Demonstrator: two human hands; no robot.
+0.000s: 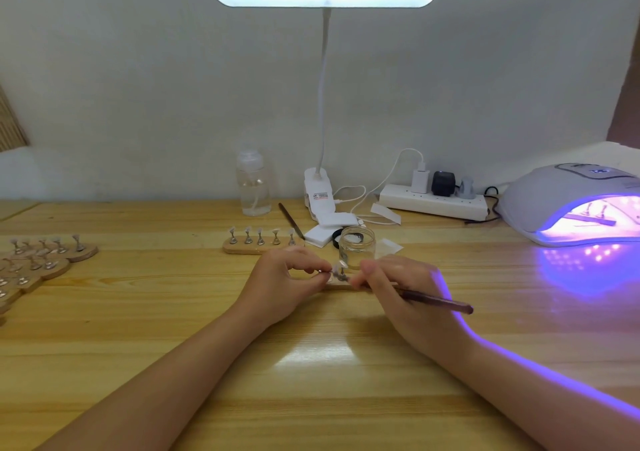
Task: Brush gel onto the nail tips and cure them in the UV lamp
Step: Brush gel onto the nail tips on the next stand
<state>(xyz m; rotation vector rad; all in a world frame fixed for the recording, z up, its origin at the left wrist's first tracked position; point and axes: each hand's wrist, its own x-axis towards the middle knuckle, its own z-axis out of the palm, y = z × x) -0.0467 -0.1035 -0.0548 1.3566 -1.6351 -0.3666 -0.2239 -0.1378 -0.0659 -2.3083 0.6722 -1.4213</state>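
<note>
Both hands busy over one nail stand at tabletop centre.

Right hand point(398, 288) grips one brush point(436, 301), handle toward four o'clock; left hand point(287, 277) pinches the nail stand point(340, 274); one lamp point(568, 204) glows at two o'clock.

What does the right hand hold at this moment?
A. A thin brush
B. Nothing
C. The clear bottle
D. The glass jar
A: the right hand grips a thin brush, whose dark handle sticks out to the right, while the glass jar and the clear bottle stand untouched behind.
</note>
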